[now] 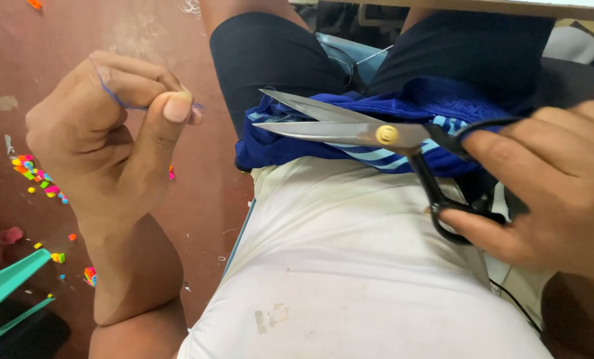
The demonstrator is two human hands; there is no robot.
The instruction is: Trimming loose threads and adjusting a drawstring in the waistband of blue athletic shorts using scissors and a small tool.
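Observation:
My left hand (107, 126) is raised at the left, thumb and fingers pinched on a thin blue thread (114, 96) that loops over the forefinger. My right hand (549, 179) grips the black handles of large tailor's scissors (350, 126). The steel blades are parted and point left toward the left hand. Under the blades, blue fabric with light blue stripes (390, 110) lies bunched on my lap, above my white shirt (356, 266). The thread's far end is too fine to follow.
Reddish-brown floor (57, 33) at the left is strewn with small bright scraps (37, 176). A green plastic stool leg (7, 282) shows at the lower left. A table edge (509, 6) runs along the top right. My knees are in dark shorts (270, 53).

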